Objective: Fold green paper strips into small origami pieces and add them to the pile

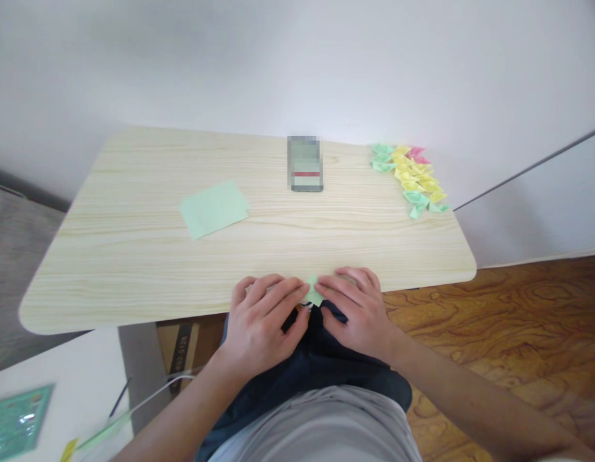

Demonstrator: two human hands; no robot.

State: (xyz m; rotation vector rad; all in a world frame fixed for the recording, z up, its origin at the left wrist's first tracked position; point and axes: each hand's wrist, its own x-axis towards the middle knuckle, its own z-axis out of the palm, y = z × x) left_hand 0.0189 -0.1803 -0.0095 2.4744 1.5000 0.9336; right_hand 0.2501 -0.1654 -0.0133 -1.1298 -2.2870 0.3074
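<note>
- Here we are at the near edge of the worktop, and the small green paper sits between both hands!
- The left hand pinches its left side at the fingertips; the right hand grips its right side.
- Up the worktop, flat green paper lies left of the phone.
- Far right, folded paper pieces crowd together, green, yellow and pink.
- Now the containers: lower left, a shiny green packet lies on a white surface, its contents too unclear to name.
- Under the worktop, a cardboard box peeks out, its inside hidden.
</note>
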